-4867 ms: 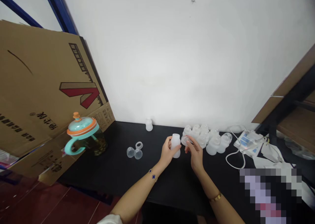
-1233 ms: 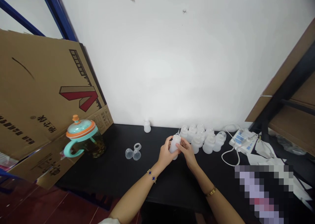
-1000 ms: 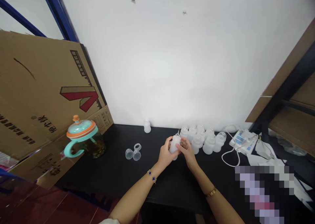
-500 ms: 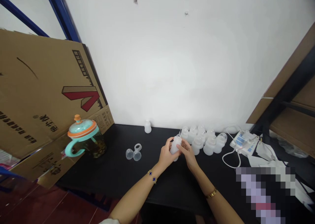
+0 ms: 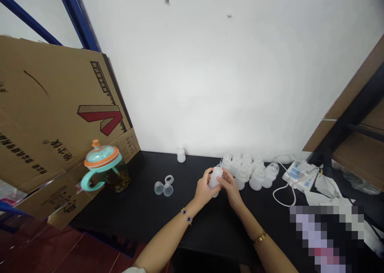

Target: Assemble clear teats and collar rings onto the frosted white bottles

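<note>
A small translucent white bottle (image 5: 215, 177) is held between both hands above the black table. My left hand (image 5: 205, 189) wraps its left side and underside, fingers closed on it. From the right, my right hand (image 5: 230, 185) grips the same bottle, with the thumb on its front. Just behind and to the right stands a group of several similar bottles with clear domed caps (image 5: 256, 177). One more white bottle (image 5: 181, 154) stands alone by the wall. Two clear caps (image 5: 168, 189) and a white ring (image 5: 169, 179) lie left of my hands.
A glass jug with a teal and orange lid (image 5: 102, 157) stands at the left, before a large cardboard box (image 5: 57, 105). At the right lie a white cable (image 5: 283, 204), a power strip (image 5: 300, 175) and papers. A pixelated patch covers the lower right.
The whole view has shifted slightly, moving everything a little to the right. Both hands keep their hold on the bottle, with little other visible change.
</note>
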The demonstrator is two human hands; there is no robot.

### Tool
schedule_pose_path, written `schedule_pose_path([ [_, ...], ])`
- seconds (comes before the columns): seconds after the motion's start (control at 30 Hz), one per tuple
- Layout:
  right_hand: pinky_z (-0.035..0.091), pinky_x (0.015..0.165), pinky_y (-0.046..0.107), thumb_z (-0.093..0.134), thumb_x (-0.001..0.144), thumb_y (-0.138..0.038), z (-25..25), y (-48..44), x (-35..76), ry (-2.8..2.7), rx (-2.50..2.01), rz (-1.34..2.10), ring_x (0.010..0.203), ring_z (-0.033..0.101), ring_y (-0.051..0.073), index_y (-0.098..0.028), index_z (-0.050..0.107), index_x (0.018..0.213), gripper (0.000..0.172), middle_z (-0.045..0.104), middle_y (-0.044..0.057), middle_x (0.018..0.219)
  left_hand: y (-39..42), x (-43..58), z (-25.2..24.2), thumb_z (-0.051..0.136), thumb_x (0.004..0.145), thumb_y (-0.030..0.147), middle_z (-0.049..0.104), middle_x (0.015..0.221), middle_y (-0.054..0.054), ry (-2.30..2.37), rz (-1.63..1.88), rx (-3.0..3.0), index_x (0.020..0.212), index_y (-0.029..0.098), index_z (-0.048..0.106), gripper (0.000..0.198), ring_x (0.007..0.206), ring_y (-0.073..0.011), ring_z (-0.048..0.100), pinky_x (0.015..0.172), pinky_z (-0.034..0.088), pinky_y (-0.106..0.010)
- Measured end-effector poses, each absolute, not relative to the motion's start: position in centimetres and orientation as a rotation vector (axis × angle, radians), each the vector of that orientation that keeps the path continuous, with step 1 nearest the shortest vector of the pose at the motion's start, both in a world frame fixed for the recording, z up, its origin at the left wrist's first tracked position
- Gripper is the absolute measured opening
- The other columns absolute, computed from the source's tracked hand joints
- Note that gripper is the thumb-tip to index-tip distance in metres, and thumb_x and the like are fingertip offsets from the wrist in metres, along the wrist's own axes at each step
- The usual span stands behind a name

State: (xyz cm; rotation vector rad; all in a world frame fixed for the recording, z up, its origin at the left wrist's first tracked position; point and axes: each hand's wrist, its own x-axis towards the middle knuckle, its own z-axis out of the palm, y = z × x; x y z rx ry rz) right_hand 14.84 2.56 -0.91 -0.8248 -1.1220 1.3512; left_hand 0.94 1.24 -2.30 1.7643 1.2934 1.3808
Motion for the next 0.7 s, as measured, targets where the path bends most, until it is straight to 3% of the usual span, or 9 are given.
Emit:
schedule_pose_path([
  [0.3, 0.052, 0.064, 0.032, 0.086, 0.068, -0.047, -0.89, 2.45, 14.66, -1.084, -0.840, 1.298, 0.082, 0.066, 0.024, -0.027, 0.065, 0.104, 0.046, 0.073, 0.005, 0.102, 1.14, 0.99, -2.15, 0.075, 0.076, 0.032, 0.074, 0.090, 0.000, 1.304, 1.381, 1.744, 0.134, 0.023, 0.048, 0.064, 0.076, -0.0179, 0.070, 0.070, 0.053, -0.028],
  [0.47, 0.054, 0.063, 0.033, 0.086, 0.069, -0.046, -0.95, 2.50, 14.80, -1.081, -0.825, 1.334, 0.078, 0.066, 0.023, -0.027, 0.066, 0.120, 0.059, 0.072, 0.007, 0.116, 1.11, 0.98, -2.15, 0.074, 0.078, 0.031, 0.074, 0.089, 0.000, 1.290, 1.378, 1.751, 0.134, 0.024, 0.047, 0.062, 0.077, -0.0184, 0.070, 0.071, 0.053, -0.028],
  [0.63, 0.050, 0.061, 0.032, 0.082, 0.074, -0.047, -0.71, 2.47, 14.98, -1.187, -0.813, 1.339, 0.071, 0.064, 0.022, -0.025, 0.073, 0.112, 0.045, 0.072, 0.003, 0.083, 1.06, 0.94, -2.03, 0.074, 0.078, 0.031, 0.073, 0.087, 0.001, 1.300, 1.369, 1.770, 0.134, 0.023, 0.046, 0.063, 0.074, -0.0182, 0.069, 0.070, 0.053, -0.028],
  [0.7, 0.049, 0.061, 0.032, 0.083, 0.074, -0.046, -0.68, 2.47, 14.96, -1.183, -0.812, 1.333, 0.071, 0.063, 0.021, -0.025, 0.073, 0.111, 0.043, 0.071, 0.003, 0.083, 1.07, 0.95, -2.01, 0.074, 0.078, 0.031, 0.073, 0.088, 0.000, 1.288, 1.378, 1.769, 0.134, 0.023, 0.046, 0.063, 0.075, -0.0180, 0.069, 0.070, 0.053, -0.028],
])
